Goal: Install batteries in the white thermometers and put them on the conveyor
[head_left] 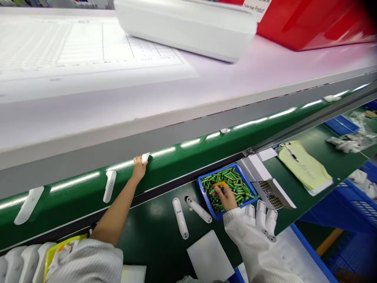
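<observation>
Over the green conveyor belt, my left hand [139, 168] is closed on a white plastic part [145, 157], just below the shelf edge. My right hand [226, 197] is in a blue tray [209, 204] of small green batteries [237, 182], its fingers pinched around batteries. A yellow-orange item [220, 184] lies by those fingers. Two long white devices [180, 218] [198, 209] rest on the green table left of the tray. Several more white devices [260, 215] lie beside my right wrist.
Above is a shelf [141, 94] with printed sheets, a white casing [188, 29] and a red bin [318, 25]. White parts [110, 186] [29, 205] sit on the belt [165, 165]. An open box [272, 194] and yellow-green papers [304, 167] lie right; white casings [28, 261] stand lower left.
</observation>
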`<state>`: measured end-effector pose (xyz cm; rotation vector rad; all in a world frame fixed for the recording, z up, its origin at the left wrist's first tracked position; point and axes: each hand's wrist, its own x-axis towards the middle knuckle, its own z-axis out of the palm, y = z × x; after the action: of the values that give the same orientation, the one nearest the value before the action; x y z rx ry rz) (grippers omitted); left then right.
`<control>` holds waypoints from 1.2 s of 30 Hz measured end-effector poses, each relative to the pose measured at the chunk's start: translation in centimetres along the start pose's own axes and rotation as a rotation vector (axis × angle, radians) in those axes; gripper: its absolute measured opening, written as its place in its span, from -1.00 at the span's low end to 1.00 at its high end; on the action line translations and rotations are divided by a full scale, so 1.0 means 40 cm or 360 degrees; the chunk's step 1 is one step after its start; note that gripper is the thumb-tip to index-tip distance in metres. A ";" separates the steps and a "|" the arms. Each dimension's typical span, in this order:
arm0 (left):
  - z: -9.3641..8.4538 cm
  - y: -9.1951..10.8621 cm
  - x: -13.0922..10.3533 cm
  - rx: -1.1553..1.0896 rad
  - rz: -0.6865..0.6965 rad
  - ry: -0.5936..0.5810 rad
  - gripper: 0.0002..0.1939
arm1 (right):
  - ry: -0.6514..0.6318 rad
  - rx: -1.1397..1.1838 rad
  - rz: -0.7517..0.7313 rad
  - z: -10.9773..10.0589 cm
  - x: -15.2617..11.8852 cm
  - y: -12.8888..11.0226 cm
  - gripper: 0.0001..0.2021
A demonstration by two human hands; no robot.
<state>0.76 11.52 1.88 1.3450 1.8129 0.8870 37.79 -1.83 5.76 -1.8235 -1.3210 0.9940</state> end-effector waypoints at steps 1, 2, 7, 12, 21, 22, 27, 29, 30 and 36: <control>-0.003 0.006 -0.045 -0.0125 -0.0072 -0.0015 -0.64 | -0.0035 0.0150 0.0007 -0.001 -0.007 -0.018 -0.51; -0.007 0.014 -0.095 -0.0275 -0.0143 -0.0038 -0.65 | -0.0061 0.0288 0.0017 -0.001 -0.016 -0.036 -0.52; -0.039 0.082 -0.381 -0.0926 -0.0300 -0.0083 -0.63 | -0.0151 0.0753 0.0158 0.022 -0.080 -0.116 -0.55; -0.112 0.162 -0.584 -0.1361 -0.0368 0.0021 -0.48 | -0.0365 0.0989 0.0217 0.069 -0.194 -0.216 -0.51; -0.234 0.308 -0.802 -0.1582 -0.0175 -0.0117 -0.37 | -0.1048 0.0872 -0.0586 0.080 -0.472 -0.420 -0.68; -0.241 0.316 -0.819 -0.1598 -0.0133 -0.0124 -0.31 | -0.1106 0.0756 -0.0723 0.074 -0.491 -0.435 -0.67; -0.273 0.328 -0.877 -0.1633 -0.0009 -0.0217 -0.15 | -0.1110 0.0257 -0.1092 0.058 -0.539 -0.463 -0.64; -0.281 0.326 -0.892 -0.1610 0.0034 -0.0268 -0.17 | -0.1158 0.0240 -0.0928 0.060 -0.545 -0.459 -0.56; -0.284 0.326 -0.898 -0.1600 0.0066 -0.0281 -0.17 | -0.1219 0.0269 -0.0799 0.063 -0.547 -0.457 -0.50; -0.277 0.339 -0.913 -0.1602 0.0240 -0.0209 -0.19 | -0.1370 0.0533 -0.0436 0.077 -0.553 -0.442 -0.55</control>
<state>5.84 -22.02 24.00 0.8335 0.9030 1.4715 22.73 -18.14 23.63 -0.9291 -1.6813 1.8093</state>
